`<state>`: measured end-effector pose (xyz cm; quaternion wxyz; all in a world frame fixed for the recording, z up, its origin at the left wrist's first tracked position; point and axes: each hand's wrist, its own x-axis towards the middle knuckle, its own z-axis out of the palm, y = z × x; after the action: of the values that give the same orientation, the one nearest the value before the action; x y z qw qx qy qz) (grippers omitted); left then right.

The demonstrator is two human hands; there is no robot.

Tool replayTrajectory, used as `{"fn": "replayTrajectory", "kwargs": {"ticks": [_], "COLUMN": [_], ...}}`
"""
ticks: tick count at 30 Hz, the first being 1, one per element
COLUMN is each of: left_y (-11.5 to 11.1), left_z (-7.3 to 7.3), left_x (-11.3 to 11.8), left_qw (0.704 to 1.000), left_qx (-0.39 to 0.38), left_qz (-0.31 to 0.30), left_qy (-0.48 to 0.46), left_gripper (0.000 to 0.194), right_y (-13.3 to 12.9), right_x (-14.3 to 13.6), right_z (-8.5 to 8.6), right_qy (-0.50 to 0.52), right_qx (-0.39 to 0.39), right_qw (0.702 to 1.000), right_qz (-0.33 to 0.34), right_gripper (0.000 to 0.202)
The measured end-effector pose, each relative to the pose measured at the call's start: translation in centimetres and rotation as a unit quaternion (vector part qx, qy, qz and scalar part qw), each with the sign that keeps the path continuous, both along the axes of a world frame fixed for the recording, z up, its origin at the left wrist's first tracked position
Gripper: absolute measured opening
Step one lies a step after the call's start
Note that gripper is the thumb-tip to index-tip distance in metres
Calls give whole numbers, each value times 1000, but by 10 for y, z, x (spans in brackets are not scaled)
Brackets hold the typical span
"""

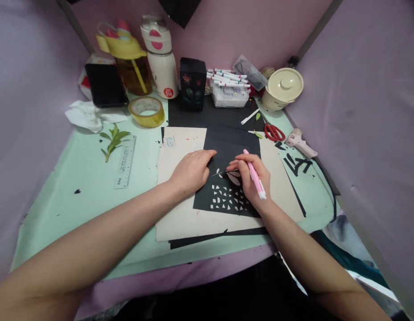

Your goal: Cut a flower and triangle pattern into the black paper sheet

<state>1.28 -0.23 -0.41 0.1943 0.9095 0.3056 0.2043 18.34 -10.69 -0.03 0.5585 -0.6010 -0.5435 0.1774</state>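
Observation:
A sheet of black paper [231, 142] lies on cream card, with rows of small cut-out shapes and leaf-shaped openings through which pale card shows. My left hand [192, 171] rests on the left edge of the black sheet, index finger stretched out, holding nothing. Pinched in my right hand [256, 176] is a pink pen-style craft knife [254, 173], tilted with its white end towards me. The knife's tip is hidden behind my fingers, close to a leaf-shaped cut-out [233, 177]. The cream card [180, 223] lies over more black sheets.
Left are a clear ruler [125, 162], a leafy sprig [113, 140] and a tape roll [146, 112]. Bottles [161, 71], a black box [192, 84] and markers [228, 78] stand behind. Right are red-handled scissors [274, 132], a glue gun [300, 142] and a lidded pot [283, 89].

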Motion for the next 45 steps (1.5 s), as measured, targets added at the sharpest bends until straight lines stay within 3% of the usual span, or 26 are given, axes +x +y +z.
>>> {"fn": "replayTrajectory", "kwargs": {"ticks": [5,10,14,19,22,26,30,34,37,40,43,45], "left_y": [0,-3,-2,14,16,-14,-63,-96,-115,-139,-163,-172], "left_z": [2,5,11,23,32,35,22,10,12,19,21,18], "left_x": [1,1,7,21,17,-11,-57,-87,-92,-93,-99,-104], "left_qw": [999,998,994,973,952,934,930,934,960,990,1000,997], "left_qx": [7,-30,-98,-189,-223,-217,-157,-71,-29,-25,-23,24], "left_qz": [31,41,29,111,166,216,268,308,251,127,19,-22], "left_qy": [-14,-24,-27,-74,-126,-185,-198,-167,-123,-61,8,67], "left_gripper": [52,54,59,55,48,43,48,55,49,45,54,64], "right_y": [-19,-47,-50,-47,-48,-51,-52,-54,-58,-62,-63,-63], "right_x": [18,39,43,43,44,47,50,53,53,54,55,55], "right_z": [5,-11,-19,-18,-19,-20,-20,-19,-18,-17,-18,-19], "right_qy": [-66,-218,-298,-301,-294,-290,-269,-234,-197,-140,-68,-38], "right_qx": [-49,-117,-122,-101,-90,-68,-43,-24,-16,-5,15,16], "right_qw": [996,968,947,948,951,951,951,950,958,973,983,984], "right_qz": [-38,-46,-12,1,12,79,148,205,209,183,167,173], "right_gripper": [18,29,23,24,24,23,29,34,35,36,34,34]}}
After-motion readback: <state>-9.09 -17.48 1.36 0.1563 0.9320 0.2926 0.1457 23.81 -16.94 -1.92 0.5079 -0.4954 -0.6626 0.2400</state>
